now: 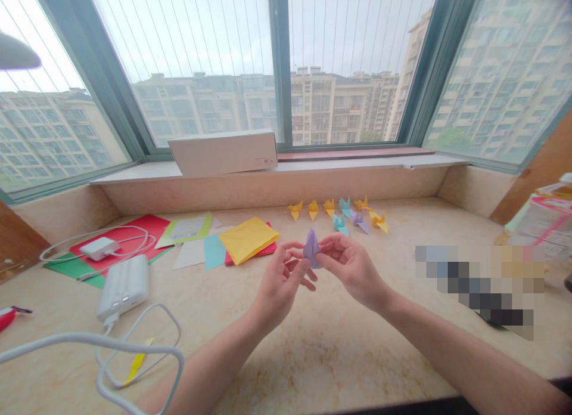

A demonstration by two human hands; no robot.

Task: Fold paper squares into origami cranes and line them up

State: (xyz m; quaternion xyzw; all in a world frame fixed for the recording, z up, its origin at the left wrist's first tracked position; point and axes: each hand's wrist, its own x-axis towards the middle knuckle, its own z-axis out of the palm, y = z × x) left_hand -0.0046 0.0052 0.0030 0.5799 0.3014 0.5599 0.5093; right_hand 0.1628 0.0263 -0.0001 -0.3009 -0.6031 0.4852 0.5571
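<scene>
Above the stone counter, my left hand and my right hand meet on a small folded purple paper piece. Its point stands upward. Both hands pinch it with thumb and fingers, the left from the lower left, the right from the right side. Beyond the hands, several finished paper cranes in yellow, teal and purple stand in a cluster near the back wall.
A pile of coloured paper sheets lies at the back left, with red and green sheets beside it. A white power bank, charger and looping cables occupy the left. A white box rests on the sill.
</scene>
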